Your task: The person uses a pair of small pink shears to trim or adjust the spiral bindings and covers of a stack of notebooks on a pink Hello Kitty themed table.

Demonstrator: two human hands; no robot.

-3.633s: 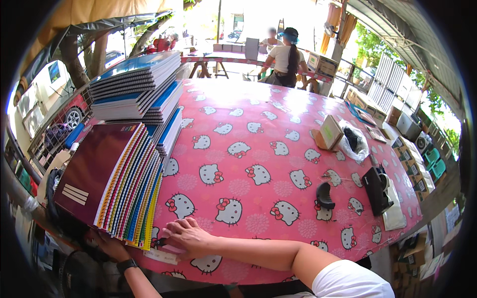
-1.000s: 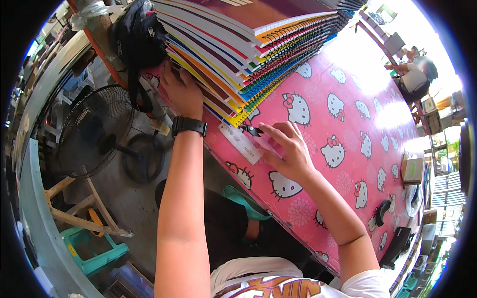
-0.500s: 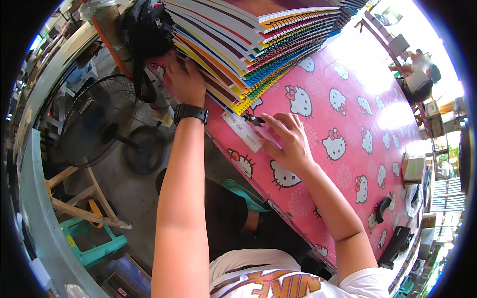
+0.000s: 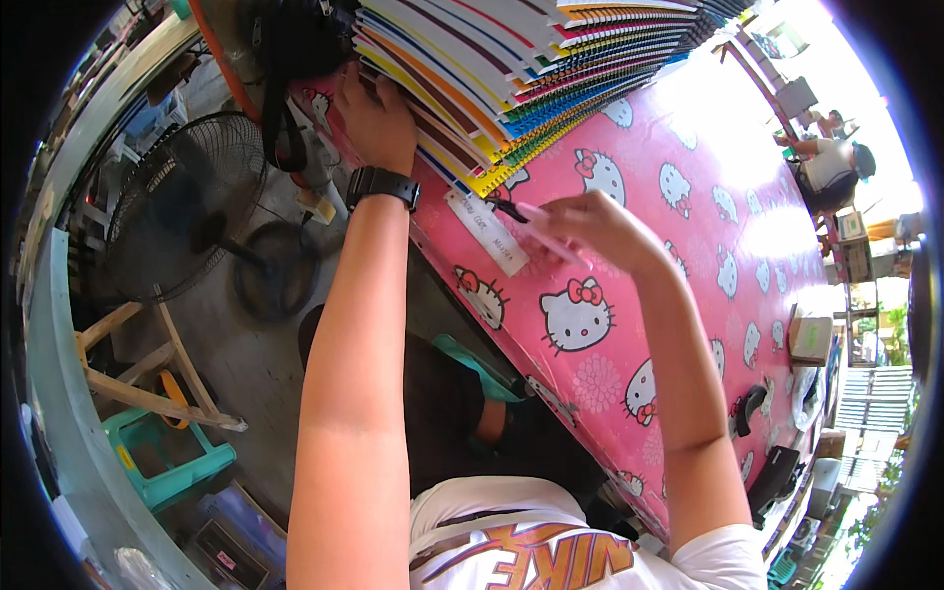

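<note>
A tall, fanned stack of spiral notebooks (image 4: pixel 521 74) with coloured sheets and wire bindings lies on a table (image 4: pixel 600 383) covered in pink cat-print sheet. My left hand (image 4: pixel 377 118), with a black watch on its wrist, rests against the stack's left edge, its visible fingers apart; the thumb is hidden. In my right hand (image 4: pixel 600 228) is a pair of pliers (image 4: pixel 539 228) with pink handles and dark jaws. Their tip is close to the near corner of the lowest yellow-bound notebook. Beneath the pliers, a white handwritten label strip (image 4: pixel 489 233) lies on the table.
A black bag (image 4: pixel 305 39) sits beyond my left hand. A standing fan (image 4: pixel 187 211), a wooden frame (image 4: pixel 157 374) and a green stool (image 4: pixel 167 457) are on the floor at left. Dark objects (image 4: pixel 777 482) lie at the table's right side. Another person (image 4: pixel 831 167) is far right.
My right hand has lifted and turned, and its fingers are now closed around the pink handles of the pliers. My left hand stays at the stack's edge. The whole view has shifted slightly.
</note>
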